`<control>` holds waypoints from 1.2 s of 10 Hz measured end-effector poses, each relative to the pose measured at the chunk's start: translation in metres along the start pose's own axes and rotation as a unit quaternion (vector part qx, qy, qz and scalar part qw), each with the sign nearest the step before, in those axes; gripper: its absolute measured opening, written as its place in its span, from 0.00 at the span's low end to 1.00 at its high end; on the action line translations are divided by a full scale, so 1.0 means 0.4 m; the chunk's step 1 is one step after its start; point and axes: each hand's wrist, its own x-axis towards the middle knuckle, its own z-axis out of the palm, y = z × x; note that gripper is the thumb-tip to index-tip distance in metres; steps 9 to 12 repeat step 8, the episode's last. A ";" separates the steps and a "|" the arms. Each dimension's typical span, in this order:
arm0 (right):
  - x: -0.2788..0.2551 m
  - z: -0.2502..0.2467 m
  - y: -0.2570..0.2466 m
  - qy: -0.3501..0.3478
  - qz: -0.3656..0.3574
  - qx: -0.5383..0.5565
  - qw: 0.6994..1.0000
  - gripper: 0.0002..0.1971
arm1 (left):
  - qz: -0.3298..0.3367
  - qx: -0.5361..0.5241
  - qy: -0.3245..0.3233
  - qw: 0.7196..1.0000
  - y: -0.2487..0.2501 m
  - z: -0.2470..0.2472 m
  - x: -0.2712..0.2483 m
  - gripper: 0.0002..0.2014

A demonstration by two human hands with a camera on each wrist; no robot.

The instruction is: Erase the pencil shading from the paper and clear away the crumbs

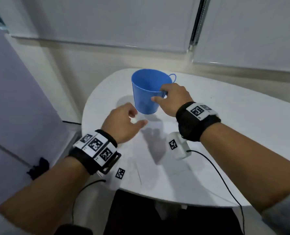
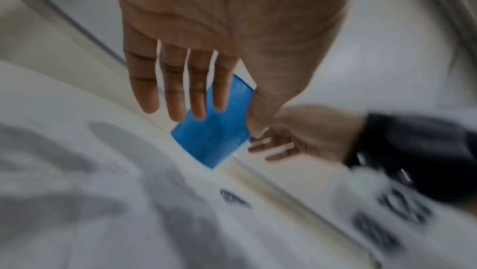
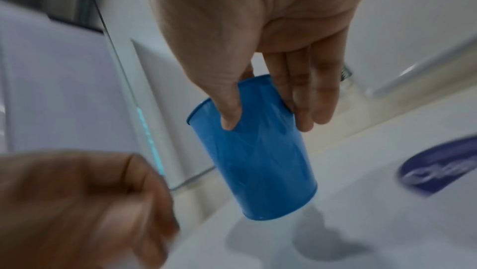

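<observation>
Blue bucket (image 1: 149, 92) in right grip (image 1: 172, 99)

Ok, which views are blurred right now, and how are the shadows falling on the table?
Head view: fairly sharp, soft hand shadows on the white table below the blue bucket. Left wrist view: foreground smeared, left hand clearer. Right wrist view: bucket readable, left hand blurred at lower left.

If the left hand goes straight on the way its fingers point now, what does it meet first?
Most likely the blue bucket, low on its side; the left hand points toward it. Depth is unclear, so it could pass beside it.
</observation>
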 end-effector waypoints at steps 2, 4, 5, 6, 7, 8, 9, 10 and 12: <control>0.106 -0.045 0.115 -0.025 0.053 -0.127 0.990 0.12 | 0.084 0.196 -0.278 0.937 0.104 0.184 0.019 0.42; 0.140 -0.060 0.185 -0.024 0.077 -0.190 0.978 0.14 | 0.160 0.276 -0.365 0.874 0.124 0.228 0.041 0.47; 0.150 -0.065 0.207 -0.020 0.078 -0.196 0.977 0.12 | 0.187 0.279 -0.381 0.861 0.125 0.251 0.078 0.47; 0.151 -0.088 0.217 -0.021 0.079 -0.190 0.978 0.14 | 0.153 0.213 -0.356 0.897 0.132 0.255 0.119 0.37; 0.159 -0.129 0.225 0.010 0.061 -0.156 0.986 0.22 | 0.130 0.125 -0.231 0.956 0.182 0.211 0.212 0.15; 0.169 -0.173 0.217 0.033 0.034 -0.136 0.990 0.21 | 0.148 0.093 -0.096 0.980 0.267 0.148 0.308 0.05; 0.169 -0.173 0.217 0.033 0.034 -0.136 0.990 0.21 | 0.148 0.093 -0.096 0.980 0.267 0.148 0.308 0.05; 0.169 -0.173 0.217 0.033 0.034 -0.136 0.990 0.21 | 0.148 0.093 -0.096 0.980 0.267 0.148 0.308 0.05; 0.169 -0.173 0.217 0.033 0.034 -0.136 0.990 0.21 | 0.148 0.093 -0.096 0.980 0.267 0.148 0.308 0.05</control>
